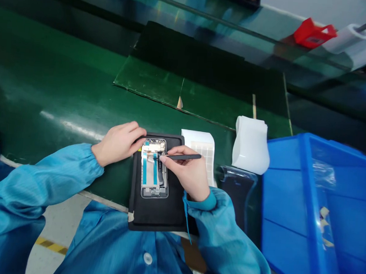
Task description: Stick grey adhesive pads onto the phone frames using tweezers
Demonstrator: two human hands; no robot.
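An opened smartphone (150, 170) lies face down on a black tray (154, 215), its circuit board and two blue strips exposed. My left hand (121, 144) is closed at the phone's upper left corner, thumb and bent fingers against its edge. Slim black tweezers (185, 156) are pinched in my right hand (191, 172), pointing left across the phone's upper half. Their fine tip is hard to make out over the blue strips. A bit of yellow (140, 148) shows beside the phone near my left thumb.
White sheets of labels (205, 148) lie right of the tray, by a curled white sheet roll (250, 146) and a dark clear-edged film (235, 193). A large blue bin (287, 191) stands at right. Green boards (204, 85) lie behind; a red holder (314, 34) sits far right.
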